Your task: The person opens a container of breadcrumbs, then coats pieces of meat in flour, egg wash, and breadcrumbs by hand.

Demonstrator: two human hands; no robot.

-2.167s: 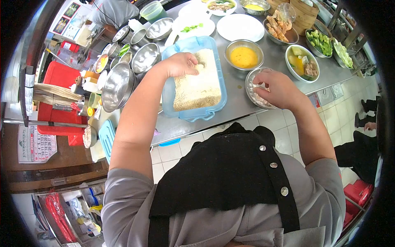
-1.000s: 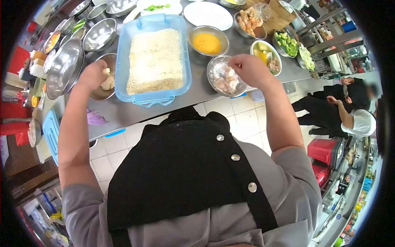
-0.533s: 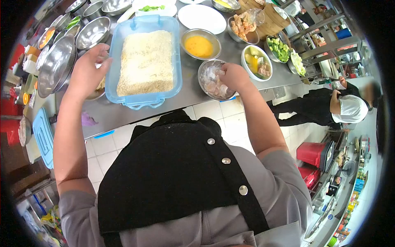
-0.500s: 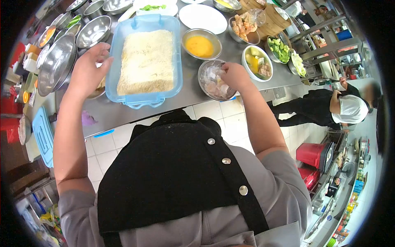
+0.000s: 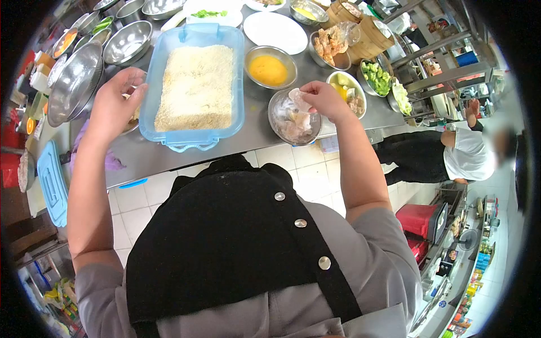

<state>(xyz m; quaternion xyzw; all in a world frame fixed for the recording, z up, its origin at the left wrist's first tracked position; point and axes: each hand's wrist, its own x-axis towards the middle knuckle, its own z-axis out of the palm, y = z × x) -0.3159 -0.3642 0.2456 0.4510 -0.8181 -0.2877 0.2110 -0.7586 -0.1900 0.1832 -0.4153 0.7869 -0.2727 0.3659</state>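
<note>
Pinched in the fingers of my right hand (image 5: 329, 103) is a pale pink, white-dusted piece of raw meat (image 5: 298, 99); its exact kind I cannot tell. It is at the upper part of a metal bowl (image 5: 275, 125) holding more such pieces. My left hand (image 5: 116, 100) has its thumb and fingers apart beside the left rim of a blue plastic tub (image 5: 239, 84). A thick bed of breadcrumbs (image 5: 194, 90) fills much of the tub. Below the left hand, a bowl is mostly hidden. Beaten egg (image 5: 267, 70) sits in a metal bowl between tub and meat bowl.
A white bowl (image 5: 362, 106) of yellow liquid and chunks stands right of my right hand. Behind are a white plate (image 5: 275, 32), orange coated pieces (image 5: 331, 44) and greens (image 5: 376, 79). Metal bowls (image 5: 128, 44) crowd the left. A person (image 5: 470, 152) stands at right.
My right hand has risen slightly out of the bowl, bringing a piece of meat into view between its fingers. The left hand stays beside the tub. The person at right has raised a hand.
</note>
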